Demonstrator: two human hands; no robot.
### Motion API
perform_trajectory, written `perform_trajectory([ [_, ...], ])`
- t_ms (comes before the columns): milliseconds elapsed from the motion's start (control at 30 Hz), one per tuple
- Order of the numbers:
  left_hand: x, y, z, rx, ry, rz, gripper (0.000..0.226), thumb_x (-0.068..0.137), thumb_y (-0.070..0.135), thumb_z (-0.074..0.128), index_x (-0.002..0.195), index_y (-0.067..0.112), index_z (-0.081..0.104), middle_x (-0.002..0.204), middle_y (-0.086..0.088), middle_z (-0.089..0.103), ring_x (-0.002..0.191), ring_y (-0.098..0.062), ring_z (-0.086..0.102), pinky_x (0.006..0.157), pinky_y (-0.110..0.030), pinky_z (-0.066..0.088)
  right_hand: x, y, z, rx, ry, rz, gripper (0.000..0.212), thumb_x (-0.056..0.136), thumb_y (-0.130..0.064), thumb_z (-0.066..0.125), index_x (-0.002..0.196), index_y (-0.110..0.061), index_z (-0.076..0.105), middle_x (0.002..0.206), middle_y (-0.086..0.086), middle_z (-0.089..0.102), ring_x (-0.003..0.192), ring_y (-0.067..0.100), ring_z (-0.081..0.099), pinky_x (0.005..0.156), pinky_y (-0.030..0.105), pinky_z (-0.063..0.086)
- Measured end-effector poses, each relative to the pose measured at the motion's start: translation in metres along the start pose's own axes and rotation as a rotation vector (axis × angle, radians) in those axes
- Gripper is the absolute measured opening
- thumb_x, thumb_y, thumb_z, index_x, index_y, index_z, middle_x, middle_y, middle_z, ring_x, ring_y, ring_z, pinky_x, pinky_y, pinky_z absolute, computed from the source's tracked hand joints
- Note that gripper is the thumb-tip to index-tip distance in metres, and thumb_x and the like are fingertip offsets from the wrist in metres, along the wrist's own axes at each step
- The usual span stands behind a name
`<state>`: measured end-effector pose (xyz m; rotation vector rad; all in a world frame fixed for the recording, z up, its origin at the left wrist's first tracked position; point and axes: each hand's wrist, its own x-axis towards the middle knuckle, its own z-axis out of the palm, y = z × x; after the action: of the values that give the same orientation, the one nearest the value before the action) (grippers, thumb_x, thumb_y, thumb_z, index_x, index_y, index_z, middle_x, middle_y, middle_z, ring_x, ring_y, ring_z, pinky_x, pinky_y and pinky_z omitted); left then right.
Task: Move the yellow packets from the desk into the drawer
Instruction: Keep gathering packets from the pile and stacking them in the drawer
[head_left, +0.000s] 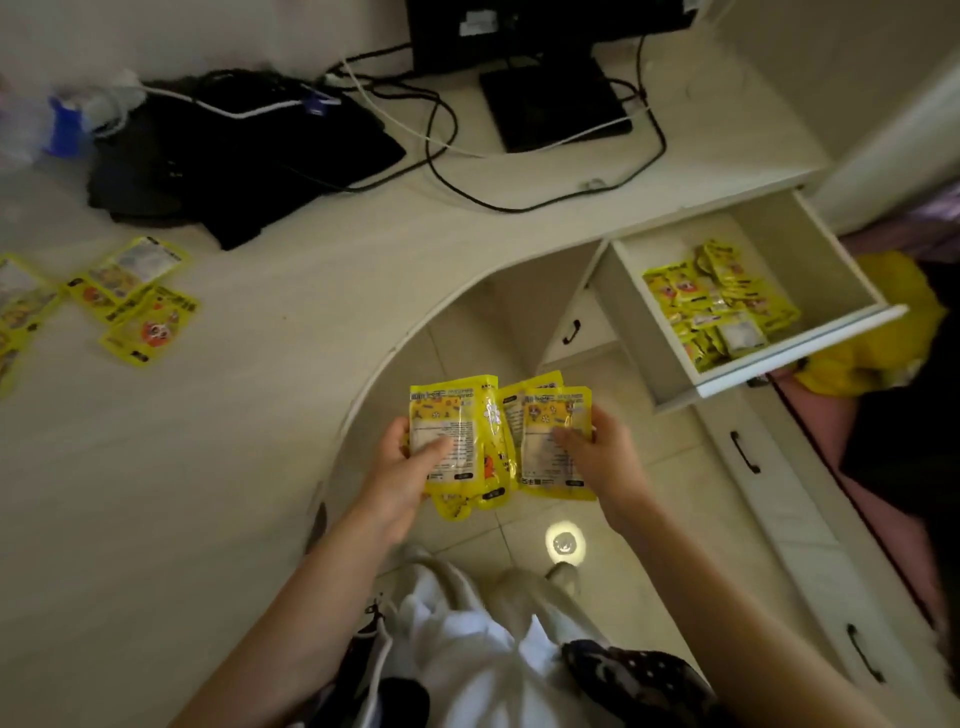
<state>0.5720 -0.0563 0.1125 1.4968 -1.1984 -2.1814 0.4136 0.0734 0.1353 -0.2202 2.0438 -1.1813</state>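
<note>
**A handful of packets squared up before the drawer**

Nearest, both hands hold a fan of yellow packets out over the floor, clear of the desk edge. The left hand is clamped on the left stack, thumb across the top face and fingers underneath. The right hand is closed the same way on the right stack, thumb pressed on the front packet. The two stacks overlap in the middle, which suggests they are being gathered into one bundle so that a single carry will do instead of several.

Further left, on the desk, more loose packets lie flat and scattered, some running off the left edge of view, so the job is only partly done.

Further right, the drawer is pulled fully out and already holds a heap of packets piled towards its front. Left open like this, it needs no free hand when the bundle arrives.

At the back stand a monitor, a tangle of cables and a black bag, all well apart from the packets
</note>
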Motion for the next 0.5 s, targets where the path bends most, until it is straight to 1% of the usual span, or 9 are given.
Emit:
perform_trajectory([
  [100,-0.01,-0.018,0.044,0.02,-0.029,-0.007,0.026,0.086,0.002,0.064,0.108,0.012,0.054,0.097,-0.007,0.069,0.086,-0.022,0.067,0.064,-0.033,0.053,-0.006,0.023,-0.046,0.067,0.033,0.019,0.024,0.091,-0.004,0.055,0.086,-0.027,0.06,0.082,-0.01,0.067,0.073,0.005,0.063,0.058,0.021,0.048],
  [167,-0.019,-0.03,0.075,0.037,-0.033,-0.005,0.027,0.086,0.002,0.063,0.11,0.008,0.053,0.098,-0.008,0.069,0.084,-0.022,0.067,0.06,-0.031,0.055,-0.009,0.037,-0.078,0.104,0.051,0.034,0.026,0.091,-0.004,0.055,0.084,-0.028,0.059,0.081,-0.01,0.066,0.072,0.006,0.063,0.057,0.021,0.049],
  [233,-0.026,-0.044,0.106,0.047,-0.04,-0.012,0.025,0.087,0.001,0.063,0.11,0.008,0.053,0.097,-0.008,0.069,0.082,-0.021,0.067,0.055,-0.027,0.056,-0.012,0.05,-0.11,0.132,0.062,0.053,0.026,0.091,-0.004,0.055,0.083,-0.028,0.059,0.083,-0.008,0.067,0.075,0.01,0.064,0.062,0.025,0.053],
  [300,-0.032,-0.055,0.136,0.065,-0.058,-0.016,0.021,0.087,0.001,0.062,0.105,0.011,0.054,0.094,-0.007,0.069,0.078,-0.019,0.067,0.051,-0.026,0.055,-0.013,0.061,-0.139,0.138,0.071,0.069,0.025,0.091,-0.005,0.055,0.084,-0.029,0.059,0.085,-0.006,0.067,0.078,0.014,0.065,0.068,0.029,0.055],
  [400,-0.034,-0.069,0.177,0.106,-0.08,-0.023,0.02,0.086,0.001,0.063,0.098,0.015,0.055,0.091,-0.004,0.07,0.075,-0.016,0.068,0.049,-0.026,0.054,-0.013,0.078,-0.178,0.16,0.12,0.085,0.018,0.092,-0.006,0.056,0.089,-0.023,0.059,0.085,-0.005,0.066,0.075,0.012,0.064,0.064,0.026,0.054],
  [500,-0.031,-0.074,0.212,0.138,-0.093,-0.024,0.02,0.086,0.0,0.063,0.097,0.015,0.055,0.094,-0.007,0.069,0.079,-0.019,0.067,0.051,-0.024,0.055,-0.011,0.089,-0.21,0.207,0.165,0.106,0.015,0.092,-0.005,0.056,0.095,-0.02,0.059,0.087,-0.004,0.066,0.074,0.01,0.064,0.061,0.024,0.052],
])
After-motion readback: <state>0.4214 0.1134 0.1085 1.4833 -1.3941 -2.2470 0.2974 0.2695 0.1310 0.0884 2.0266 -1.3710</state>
